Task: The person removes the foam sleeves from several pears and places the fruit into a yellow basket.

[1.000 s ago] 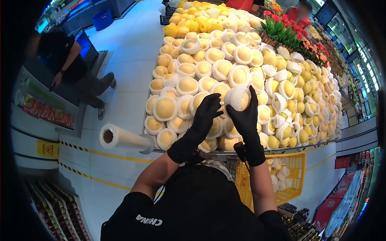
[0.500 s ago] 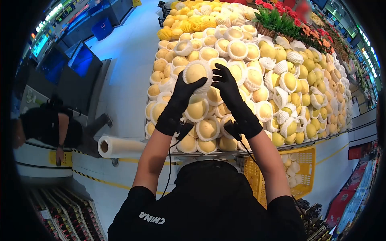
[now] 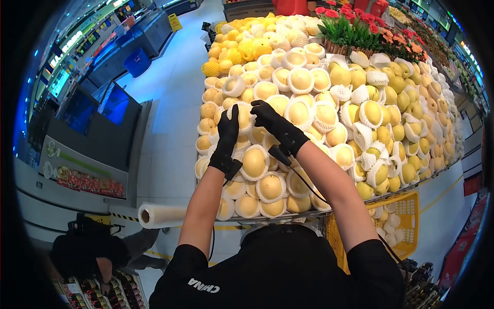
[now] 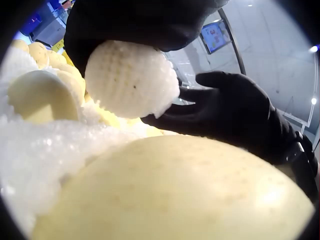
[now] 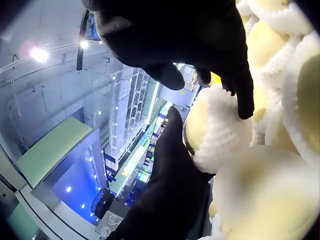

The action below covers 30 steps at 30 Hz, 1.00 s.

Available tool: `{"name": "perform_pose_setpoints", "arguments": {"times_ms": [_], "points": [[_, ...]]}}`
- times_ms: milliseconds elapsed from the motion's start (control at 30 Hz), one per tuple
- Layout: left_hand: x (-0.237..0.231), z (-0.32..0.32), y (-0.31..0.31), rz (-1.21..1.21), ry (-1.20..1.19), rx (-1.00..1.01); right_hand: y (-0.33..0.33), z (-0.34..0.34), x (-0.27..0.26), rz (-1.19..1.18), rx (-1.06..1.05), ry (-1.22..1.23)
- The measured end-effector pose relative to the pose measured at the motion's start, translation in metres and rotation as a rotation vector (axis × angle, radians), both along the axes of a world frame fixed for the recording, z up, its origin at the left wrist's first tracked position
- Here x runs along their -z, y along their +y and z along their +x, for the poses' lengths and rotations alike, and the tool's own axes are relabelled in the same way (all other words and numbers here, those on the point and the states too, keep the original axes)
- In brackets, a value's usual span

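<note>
A round yellow fruit in a white foam net (image 3: pixel 243 116) is between the two black-gloved hands, low over the pile. My left hand (image 3: pixel 227 135) grips its left side, thumb up along it; in the left wrist view the left hand (image 4: pixel 135 22) covers the top of the netted fruit (image 4: pixel 129 80). On the other side, my right hand (image 3: pixel 274 122) touches the net with its fingertips. The right wrist view shows the right hand (image 5: pixel 185 32) with a finger laid on the net (image 5: pixel 227 125) and the thumb apart, and the left hand (image 5: pixel 167 185) against the fruit.
Netted fruits (image 3: pixel 270 187) are heaped on the stand around both hands. A plastic roll (image 3: pixel 162 216) juts out at its front left corner. A yellow crate (image 3: pixel 409 219) is below the front edge at right, red flowers (image 3: pixel 350 20) behind. Someone in black (image 3: pixel 92 252) is at lower left.
The left hand has taken the fruit leftward and down among the others. The right hand has come across to it and now touches its net. The person at left appears lower in view.
</note>
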<state>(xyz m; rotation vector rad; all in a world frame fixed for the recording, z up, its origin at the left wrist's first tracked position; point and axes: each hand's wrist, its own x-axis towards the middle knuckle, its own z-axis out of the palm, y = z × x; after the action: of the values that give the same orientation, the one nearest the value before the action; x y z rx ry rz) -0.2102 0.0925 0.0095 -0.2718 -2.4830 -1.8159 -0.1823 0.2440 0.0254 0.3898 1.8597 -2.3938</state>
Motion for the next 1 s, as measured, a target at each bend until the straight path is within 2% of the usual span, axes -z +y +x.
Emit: {"name": "perform_pose_setpoints", "arguments": {"times_ms": [33, 133, 167, 200, 233, 267, 333, 367, 467, 533, 633, 667, 767, 800, 867, 900, 933, 1000], "points": [[-0.001, -0.002, -0.001, -0.058, 0.009, -0.009, 0.0, -0.004, 0.0, 0.031, -0.011, -0.015], [0.046, -0.041, -0.011, 0.301, -0.202, 0.307, 0.0, -0.012, 0.006, 0.084, -0.006, -0.038], [0.054, -0.045, -0.013, 0.353, -0.284, 0.337, 0.007, -0.015, 0.009, 0.094, -0.049, -0.045], [0.051, -0.042, -0.013, 0.405, -0.366, 0.367, 0.015, -0.011, 0.02, 0.201, -0.098, 0.104], [0.052, -0.042, -0.013, 0.456, -0.446, 0.401, 0.019, -0.012, 0.029, 0.178, -0.111, 0.113], [0.059, -0.042, -0.015, 0.417, -0.33, 0.444, 0.023, -0.013, 0.036, 0.155, -0.124, 0.121], [0.073, -0.046, -0.012, 0.343, -0.208, 0.41, 0.028, -0.022, 0.039, -0.15, -0.084, -0.145], [0.079, -0.049, -0.011, 0.307, -0.144, 0.392, 0.029, -0.023, 0.042, -0.163, -0.084, -0.133], [0.084, -0.058, -0.006, 0.443, -0.2, 0.372, 0.03, -0.027, 0.04, -0.168, -0.07, -0.055], [0.078, -0.052, -0.005, 0.43, -0.233, 0.375, 0.024, -0.024, 0.044, -0.129, -0.062, 0.024], [0.044, -0.032, -0.008, 0.516, -0.378, 0.34, 0.022, -0.021, 0.035, -0.105, 0.021, -0.27], [0.034, -0.026, -0.009, 0.562, -0.444, 0.322, 0.028, -0.027, 0.044, -0.158, -0.025, -0.284], [0.045, -0.04, -0.023, 0.437, -0.465, 0.351, 0.03, -0.011, 0.023, -0.033, 0.074, -0.269], [0.068, -0.055, -0.025, 0.489, -0.492, 0.359, 0.033, -0.007, 0.023, -0.074, 0.075, -0.224], [0.079, -0.066, -0.035, 0.448, -0.479, 0.332, 0.043, -0.008, 0.026, -0.125, 0.035, -0.175], [0.078, -0.067, -0.037, 0.428, -0.472, 0.32, 0.046, -0.006, 0.023, -0.15, 0.016, -0.15], [0.078, -0.069, -0.036, 0.528, -0.517, 0.312, 0.049, -0.003, 0.021, -0.165, 0.014, -0.134], [0.07, -0.056, -0.035, 0.462, -0.394, 0.344, 0.056, 0.006, 0.018, -0.203, -0.026, -0.08]]}}
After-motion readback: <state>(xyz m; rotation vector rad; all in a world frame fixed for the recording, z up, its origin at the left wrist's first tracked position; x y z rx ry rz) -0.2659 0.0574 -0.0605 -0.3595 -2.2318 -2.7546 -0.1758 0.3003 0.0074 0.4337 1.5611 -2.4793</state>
